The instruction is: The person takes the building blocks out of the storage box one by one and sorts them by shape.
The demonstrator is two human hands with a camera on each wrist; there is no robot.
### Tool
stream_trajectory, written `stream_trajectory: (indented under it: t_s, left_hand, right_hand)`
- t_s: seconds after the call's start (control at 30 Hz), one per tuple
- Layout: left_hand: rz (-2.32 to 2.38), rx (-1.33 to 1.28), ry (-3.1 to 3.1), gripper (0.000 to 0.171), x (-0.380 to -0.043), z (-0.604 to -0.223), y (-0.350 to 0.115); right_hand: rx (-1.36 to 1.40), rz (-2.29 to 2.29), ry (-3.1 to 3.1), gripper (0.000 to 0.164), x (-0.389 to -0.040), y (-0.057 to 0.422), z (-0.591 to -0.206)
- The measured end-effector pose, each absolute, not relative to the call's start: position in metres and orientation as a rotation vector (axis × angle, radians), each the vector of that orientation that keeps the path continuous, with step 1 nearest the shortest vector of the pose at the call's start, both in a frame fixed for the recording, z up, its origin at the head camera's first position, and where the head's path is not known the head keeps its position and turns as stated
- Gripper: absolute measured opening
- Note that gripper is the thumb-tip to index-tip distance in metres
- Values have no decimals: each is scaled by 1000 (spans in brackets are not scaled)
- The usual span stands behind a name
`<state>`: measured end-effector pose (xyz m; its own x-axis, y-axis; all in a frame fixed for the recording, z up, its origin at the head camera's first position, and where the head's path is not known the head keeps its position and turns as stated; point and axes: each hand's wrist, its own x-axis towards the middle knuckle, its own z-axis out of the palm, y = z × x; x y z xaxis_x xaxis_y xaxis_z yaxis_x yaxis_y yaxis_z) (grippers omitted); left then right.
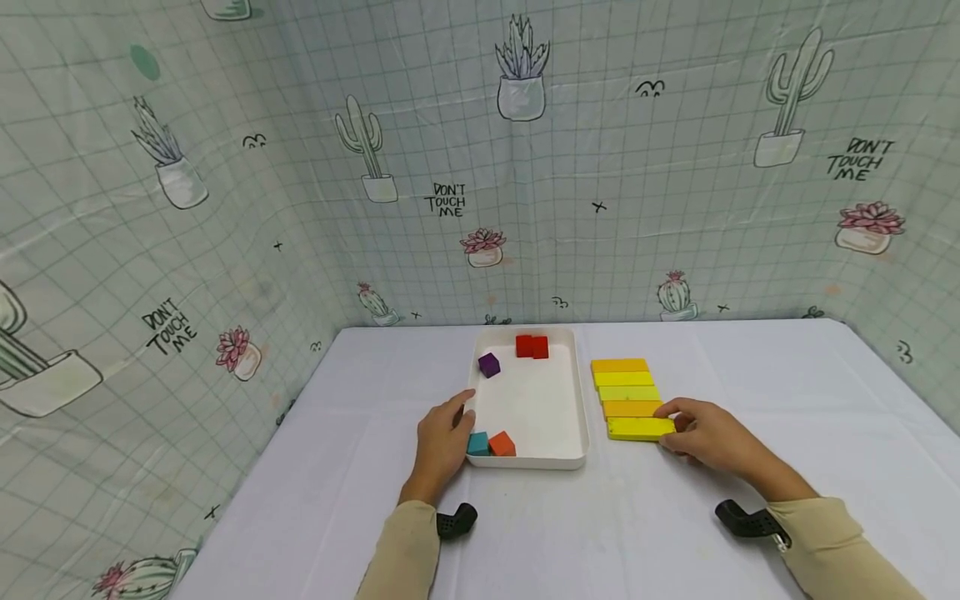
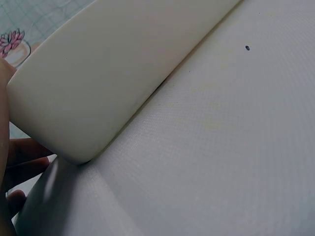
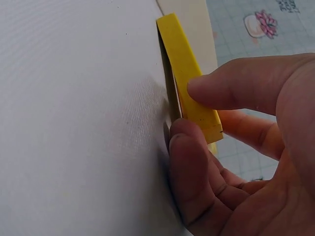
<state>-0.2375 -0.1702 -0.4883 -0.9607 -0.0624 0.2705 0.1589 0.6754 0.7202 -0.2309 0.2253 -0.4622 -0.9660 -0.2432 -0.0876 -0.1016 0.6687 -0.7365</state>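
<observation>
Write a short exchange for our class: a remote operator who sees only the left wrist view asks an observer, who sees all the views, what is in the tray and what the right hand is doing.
Operator: My left wrist view shows only the outside of the white tray. What lies inside it?
Observer: Five small blocks: two red blocks, a purple block, a teal block and an orange block.
Operator: I cannot see the right hand at all. What is it doing?
Observer: It holds the right end of the nearest yellow bar between thumb and fingers.
</observation>
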Motion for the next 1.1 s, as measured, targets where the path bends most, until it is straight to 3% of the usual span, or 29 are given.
stream_trajectory:
  t_s: [1.1]
  left_hand:
    - [-1164, -37, -2631, 38, -237, -489, -167]
  right_hand:
    - [-266, -1126, 2808, 34, -233, 222, -466]
